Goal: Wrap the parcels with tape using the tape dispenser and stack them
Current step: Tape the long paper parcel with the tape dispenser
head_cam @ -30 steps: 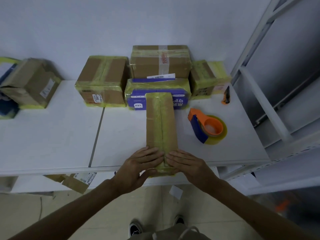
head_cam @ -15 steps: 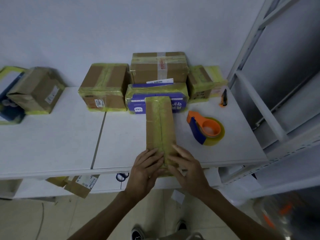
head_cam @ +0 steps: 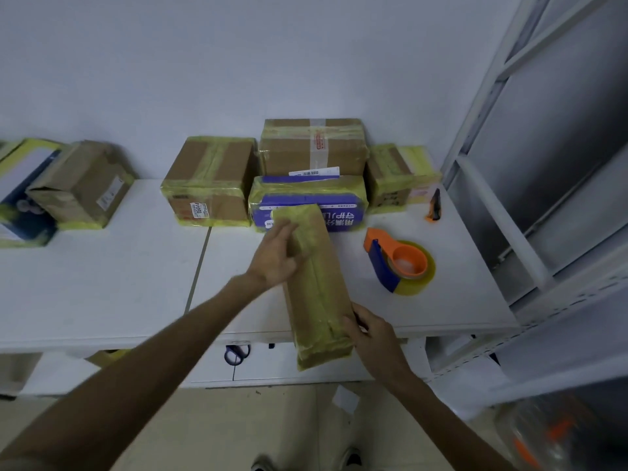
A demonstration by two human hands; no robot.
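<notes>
At the far left, a blue-and-white box bound in yellow tape is cut off by the frame edge, with a tilted brown carton leaning on it. A broad stretch of the white table lies open from there to the hands. Against the wall, a brown cardboard box banded with yellowish tape carries a label on which "05044" can be read.

The long, narrow brown taped parcel is laid lengthwise, its far end before a purple box with white inverted characters, its near end overhanging the table's front edge. Its far left edge is held by the left hand, somewhat blurred; its near right edge is gripped by the right hand.

Just right of it, apart, the orange-and-blue tape dispenser is set down. An orange-and-black utility knife lies near the table's right edge, beside the white metal shelving frame.
</notes>
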